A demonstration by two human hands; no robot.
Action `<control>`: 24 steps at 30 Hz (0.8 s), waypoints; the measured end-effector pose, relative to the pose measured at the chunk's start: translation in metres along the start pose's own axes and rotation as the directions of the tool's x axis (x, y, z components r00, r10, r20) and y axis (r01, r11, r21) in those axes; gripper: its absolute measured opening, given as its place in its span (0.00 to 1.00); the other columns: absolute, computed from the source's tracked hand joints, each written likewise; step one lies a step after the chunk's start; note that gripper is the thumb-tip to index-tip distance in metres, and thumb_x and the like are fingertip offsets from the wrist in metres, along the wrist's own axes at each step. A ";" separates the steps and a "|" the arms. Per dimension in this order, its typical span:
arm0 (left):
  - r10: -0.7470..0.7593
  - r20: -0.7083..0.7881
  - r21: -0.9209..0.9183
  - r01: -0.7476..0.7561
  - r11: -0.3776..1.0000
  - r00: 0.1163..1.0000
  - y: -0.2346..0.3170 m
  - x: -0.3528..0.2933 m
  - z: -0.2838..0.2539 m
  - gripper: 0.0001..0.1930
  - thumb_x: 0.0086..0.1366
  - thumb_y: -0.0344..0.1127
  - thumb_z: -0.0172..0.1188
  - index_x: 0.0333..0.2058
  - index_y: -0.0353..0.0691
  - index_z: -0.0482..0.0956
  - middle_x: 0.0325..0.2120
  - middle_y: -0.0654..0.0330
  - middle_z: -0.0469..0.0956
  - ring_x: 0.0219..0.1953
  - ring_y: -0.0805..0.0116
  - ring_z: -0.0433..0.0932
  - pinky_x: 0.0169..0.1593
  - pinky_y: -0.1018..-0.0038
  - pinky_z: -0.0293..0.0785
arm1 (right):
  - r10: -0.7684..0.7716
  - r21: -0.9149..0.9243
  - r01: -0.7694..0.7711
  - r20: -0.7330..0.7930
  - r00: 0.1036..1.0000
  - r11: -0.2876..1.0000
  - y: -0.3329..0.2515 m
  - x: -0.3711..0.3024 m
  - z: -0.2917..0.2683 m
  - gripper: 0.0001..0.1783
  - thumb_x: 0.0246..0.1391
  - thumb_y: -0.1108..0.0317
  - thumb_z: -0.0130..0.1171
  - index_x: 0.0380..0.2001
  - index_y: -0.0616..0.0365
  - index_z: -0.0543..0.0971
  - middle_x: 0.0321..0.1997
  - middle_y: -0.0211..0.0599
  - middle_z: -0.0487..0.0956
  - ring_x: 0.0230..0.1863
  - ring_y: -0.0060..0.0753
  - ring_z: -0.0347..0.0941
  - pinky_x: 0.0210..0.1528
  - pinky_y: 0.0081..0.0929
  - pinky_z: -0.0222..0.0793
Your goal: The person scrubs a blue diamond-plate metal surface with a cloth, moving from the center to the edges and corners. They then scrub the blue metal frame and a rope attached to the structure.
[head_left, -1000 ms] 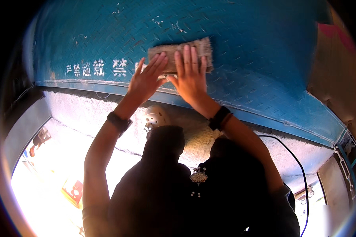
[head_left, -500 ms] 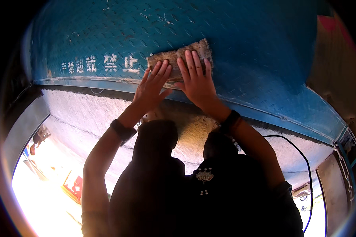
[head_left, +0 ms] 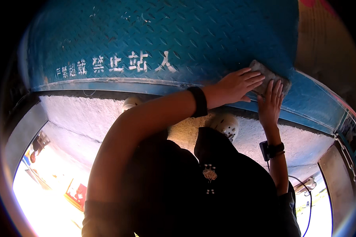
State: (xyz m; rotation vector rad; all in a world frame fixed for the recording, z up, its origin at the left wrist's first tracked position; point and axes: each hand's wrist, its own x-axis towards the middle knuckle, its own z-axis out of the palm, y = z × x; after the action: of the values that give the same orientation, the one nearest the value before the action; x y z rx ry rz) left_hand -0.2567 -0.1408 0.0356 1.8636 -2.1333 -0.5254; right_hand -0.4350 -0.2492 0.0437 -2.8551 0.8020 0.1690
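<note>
Head camera: left hand [head_left: 234,86] and right hand [head_left: 269,108] partly hide 1 cloth [head_left: 271,72].

The left arm [head_left: 142,120] is stretched toward two o'clock, the left hand [head_left: 239,85] flattened; just beside it, the right hand [head_left: 270,103] is held flat, fingers [head_left: 274,91] pointed near twelve o'clock.

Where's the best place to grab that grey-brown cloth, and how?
Probably pinch the cloth by its right-hand corner, coming from the right. It lies flat on the blue tread plate, and that corner looks uncovered, while the left hand and right hand cover its left and lower parts.
</note>
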 end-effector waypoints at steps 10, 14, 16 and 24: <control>0.015 -0.028 0.296 -0.006 0.955 0.999 -0.020 -0.019 -0.006 0.40 0.56 0.62 0.48 0.63 0.47 0.54 0.64 0.68 0.50 0.66 0.73 0.46 0.67 0.65 0.40 | 0.137 0.123 -0.131 -0.042 0.990 0.984 -0.049 0.008 0.009 0.42 0.57 0.43 0.44 0.65 0.59 0.47 0.69 0.59 0.41 0.69 0.61 0.35 0.62 0.63 0.38; -0.107 -0.023 0.186 0.110 0.976 0.994 -0.050 -0.082 -0.021 0.38 0.57 0.62 0.48 0.62 0.49 0.55 0.64 0.69 0.51 0.66 0.75 0.47 0.67 0.63 0.40 | 0.010 0.107 -0.007 -0.022 1.000 0.994 -0.114 0.029 0.011 0.48 0.53 0.37 0.44 0.64 0.62 0.46 0.67 0.64 0.41 0.68 0.65 0.36 0.61 0.63 0.39; -0.191 0.004 0.259 0.184 0.948 0.982 -0.064 -0.126 -0.033 0.38 0.57 0.60 0.49 0.62 0.49 0.55 0.64 0.68 0.51 0.66 0.75 0.47 0.67 0.62 0.40 | -0.080 0.114 0.080 -0.006 0.997 0.990 -0.152 0.039 0.017 0.50 0.51 0.35 0.45 0.64 0.63 0.46 0.67 0.66 0.41 0.68 0.67 0.37 0.61 0.64 0.40; -0.551 0.065 0.489 0.454 0.744 0.832 -0.104 -0.283 -0.085 0.36 0.59 0.54 0.48 0.64 0.52 0.50 0.65 0.70 0.50 0.66 0.75 0.50 0.66 0.59 0.43 | -0.464 0.344 0.507 -0.202 0.862 0.791 -0.300 0.080 0.031 0.44 0.49 0.37 0.50 0.61 0.57 0.58 0.65 0.66 0.48 0.66 0.66 0.42 0.59 0.66 0.43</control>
State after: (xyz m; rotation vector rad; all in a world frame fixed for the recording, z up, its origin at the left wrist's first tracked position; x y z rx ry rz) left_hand -0.0869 0.1192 0.0790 2.8139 -1.9676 -0.3420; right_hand -0.2117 -0.0318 0.0413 -2.5884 0.0642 -0.1959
